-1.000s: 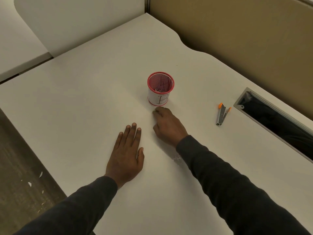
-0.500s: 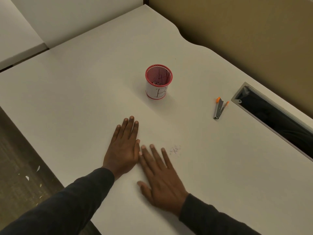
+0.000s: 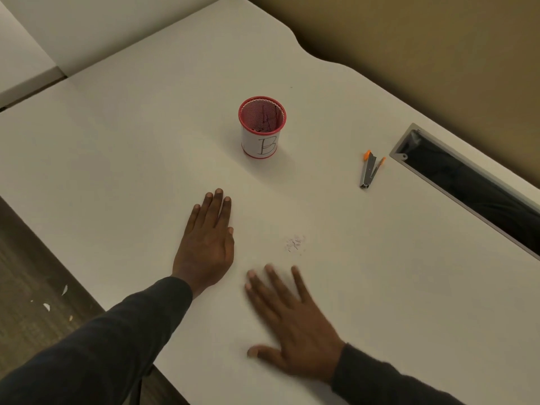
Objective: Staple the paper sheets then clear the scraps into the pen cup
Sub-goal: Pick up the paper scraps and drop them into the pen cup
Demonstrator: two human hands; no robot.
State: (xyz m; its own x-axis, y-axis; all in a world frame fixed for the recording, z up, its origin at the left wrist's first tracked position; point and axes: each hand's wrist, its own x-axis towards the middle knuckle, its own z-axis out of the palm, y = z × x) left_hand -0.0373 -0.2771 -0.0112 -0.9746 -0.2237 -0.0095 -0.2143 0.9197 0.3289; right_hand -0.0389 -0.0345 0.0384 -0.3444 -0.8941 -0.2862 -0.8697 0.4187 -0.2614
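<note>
While both grips lie low at the near part of the bench point(image 3: 117, 141), neither has hold of anything.

Left grip point(image 3: 206, 247) (bare hand): palm down on bench, fingers straight and together, thumb alongside. Right grip point(image 3: 295, 325) (bare hand): palm down, fingers straight and spread, thumb out to the side. Its outline is blurred, so contact w/ bench cannot be confirmed. Left sleeve point(image 3: 87, 352) and right sleeve point(image 3: 394, 384) run off the bottom edge, cutting off the arms.

Scraps point(image 3: 295, 244): small pale cluster w/ a few thin dark marks, on bench just beyond the right fingertips point(image 3: 295, 268), apart from both grips. Too small to tell paper from staples.

Pen cup point(image 3: 262, 127): red mesh, upright, white band marked "B", approx. mid-bench, well beyond the scraps. Dark bits lie at its bottom but cannot be identified.

Stapler point(image 3: 370, 172): grey w/ orange ends, arms in a narrow V, lying right of cup, near a dark cable slot point(image 3: 467, 185). Slot is cut off at right edge; interior not discernible.

Floor point(image 3: 26, 273), left: a few white flecks point(image 3: 46, 306), type unclear.
</note>
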